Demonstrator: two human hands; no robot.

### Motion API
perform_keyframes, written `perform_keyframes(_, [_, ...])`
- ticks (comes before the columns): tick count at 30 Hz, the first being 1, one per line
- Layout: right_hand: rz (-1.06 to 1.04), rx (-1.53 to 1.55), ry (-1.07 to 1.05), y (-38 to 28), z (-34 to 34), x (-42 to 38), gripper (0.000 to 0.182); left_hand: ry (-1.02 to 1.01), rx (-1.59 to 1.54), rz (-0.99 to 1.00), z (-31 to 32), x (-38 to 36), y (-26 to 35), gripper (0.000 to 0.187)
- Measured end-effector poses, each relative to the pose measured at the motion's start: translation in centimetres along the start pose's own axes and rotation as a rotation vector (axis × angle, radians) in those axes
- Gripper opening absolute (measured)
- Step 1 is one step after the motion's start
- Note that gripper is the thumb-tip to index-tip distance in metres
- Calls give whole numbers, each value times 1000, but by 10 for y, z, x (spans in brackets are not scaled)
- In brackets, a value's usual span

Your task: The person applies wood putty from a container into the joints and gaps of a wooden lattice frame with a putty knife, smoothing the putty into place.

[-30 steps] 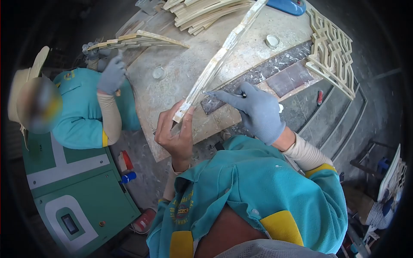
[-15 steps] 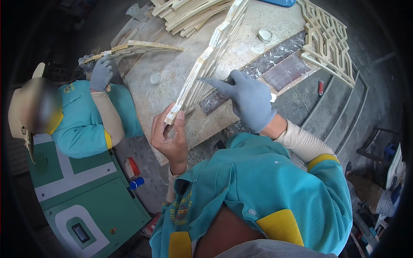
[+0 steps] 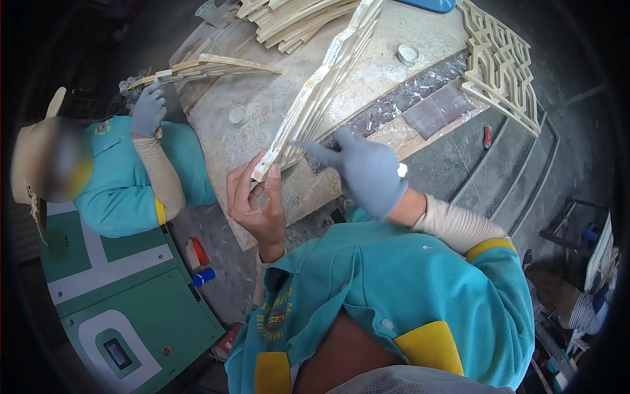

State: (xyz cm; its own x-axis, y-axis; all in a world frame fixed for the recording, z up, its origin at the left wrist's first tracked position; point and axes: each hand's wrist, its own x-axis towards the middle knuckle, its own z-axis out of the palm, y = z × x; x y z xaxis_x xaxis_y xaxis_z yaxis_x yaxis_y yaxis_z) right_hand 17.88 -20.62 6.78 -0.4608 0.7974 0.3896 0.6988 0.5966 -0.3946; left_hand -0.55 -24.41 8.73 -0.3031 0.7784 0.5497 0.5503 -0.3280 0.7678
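Note:
A wooden lattice panel [image 3: 314,84], its zigzag edge smeared with white filler, stands tilted on edge over the table. My bare left hand [image 3: 257,203] grips its near end between thumb and fingers. My right hand [image 3: 367,167], in a grey glove, is closed round a putty knife, mostly hidden in the palm; its whitish handle end [image 3: 402,170] sticks out behind. The right index finger stretches along the tool, its tip close by the panel's lower edge, near my left hand.
The worktable [image 3: 262,141] bears a stack of curved wooden strips [image 3: 308,23], cups of white filler [image 3: 407,54] [image 3: 239,115] and another lattice panel [image 3: 502,65] at right. On the left a co-worker [image 3: 141,177] holds a lattice piece [image 3: 216,65]. A green cabinet [image 3: 131,282] stands below.
My right hand has moved down and left along the panel's edge, towards my left hand. The left hand keeps its grip. The co-worker's gloved hand has shifted slightly lower.

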Motion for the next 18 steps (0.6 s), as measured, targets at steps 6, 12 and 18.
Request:
perform_keyframes(6, [164, 57, -4, 12, -15, 11, 69, 11, 17, -17, 1, -3, -1, 27])
perform_keyframes(12, [-62, 158, -68, -4, -3, -6, 59, 16, 20, -35, -1, -5, -6, 27])
perform_keyframes(18, [199, 86, 14, 17, -13, 10, 57, 17, 10, -40, -1, -7, -8, 28])
